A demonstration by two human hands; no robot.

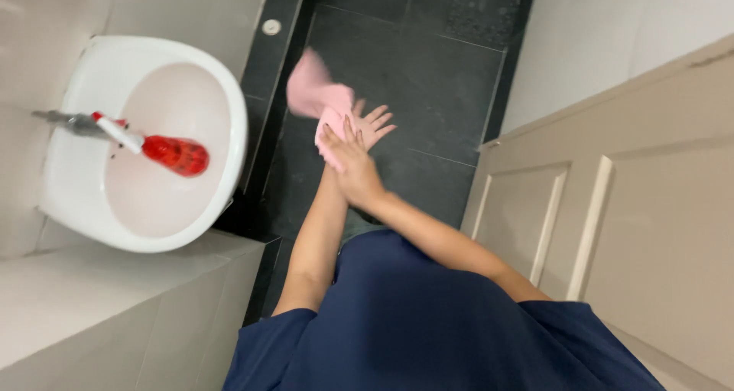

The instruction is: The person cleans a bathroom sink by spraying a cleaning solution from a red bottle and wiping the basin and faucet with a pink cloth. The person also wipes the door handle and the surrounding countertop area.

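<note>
Here, the right hand [353, 165] presses flat, fingers spread, over a pink cloth [317, 100] lying on the open left hand [375, 125]. At nine o'clock, a white sink [229, 100] holds a red spray bottle [164, 151]; a beige door [634, 230] stands at three o'clock, dark floor [428, 62] beneath.

We see one package: a red spray bottle [174, 154] with a white nozzle. It lies tilted inside the white sink [229, 93].

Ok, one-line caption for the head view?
Both hands rub a soft pink cloth above dark floor tiles, beside a white sink.
</note>
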